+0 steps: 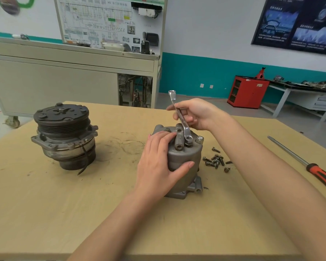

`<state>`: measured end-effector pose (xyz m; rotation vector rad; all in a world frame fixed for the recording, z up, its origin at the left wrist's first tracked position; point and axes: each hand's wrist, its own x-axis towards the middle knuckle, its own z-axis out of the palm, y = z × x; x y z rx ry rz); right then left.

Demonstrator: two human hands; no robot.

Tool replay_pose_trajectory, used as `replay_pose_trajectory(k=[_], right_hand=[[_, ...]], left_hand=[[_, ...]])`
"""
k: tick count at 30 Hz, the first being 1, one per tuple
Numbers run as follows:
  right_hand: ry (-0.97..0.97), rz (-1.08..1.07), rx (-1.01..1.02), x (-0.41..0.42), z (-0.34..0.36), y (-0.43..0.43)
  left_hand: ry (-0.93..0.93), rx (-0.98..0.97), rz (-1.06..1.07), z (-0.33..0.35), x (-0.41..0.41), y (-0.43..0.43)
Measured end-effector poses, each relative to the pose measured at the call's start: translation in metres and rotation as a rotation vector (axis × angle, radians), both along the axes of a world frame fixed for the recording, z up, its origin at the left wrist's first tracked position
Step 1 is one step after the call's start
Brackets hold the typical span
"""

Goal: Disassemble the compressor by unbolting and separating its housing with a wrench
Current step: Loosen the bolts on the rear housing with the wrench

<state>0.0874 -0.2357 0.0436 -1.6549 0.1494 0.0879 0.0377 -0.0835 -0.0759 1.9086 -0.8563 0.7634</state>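
On the table (45, 204) stands the housing (185, 153), the left hand (158, 166) clasped round its top. The right hand (198, 113) grips the wrench (183, 125), whose lower end sits on the housing's top. Loose bolts (215, 161) lie just beside.

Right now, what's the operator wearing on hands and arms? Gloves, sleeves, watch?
Nothing visible. The left hand and right hand are ungloved, with no rings showing. The left forearm and right forearm are bare to the frame edge: no sleeves, watch or wristband in view. Nails look short and unpainted.
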Motion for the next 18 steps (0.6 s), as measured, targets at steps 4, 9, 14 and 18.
replay_pose_trajectory(k=[4,9,14,18], right_hand=[[-0.164,-0.172,0.205,-0.014,0.016,-0.009],[-0.409,-0.317,0.241,-0.058,0.029,-0.019],[-0.826,-0.522,-0.108,-0.109,0.007,-0.006],[-1.161,-0.577,-0.322,-0.123,-0.031,0.015]], left_hand=[[0.015,0.011,-0.002,0.001,-0.001,0.001],[0.028,0.011,-0.003,0.002,-0.002,0.001],[0.028,0.02,-0.004,0.002,-0.001,0.001],[0.024,0.018,-0.008,0.001,-0.001,0.001]])
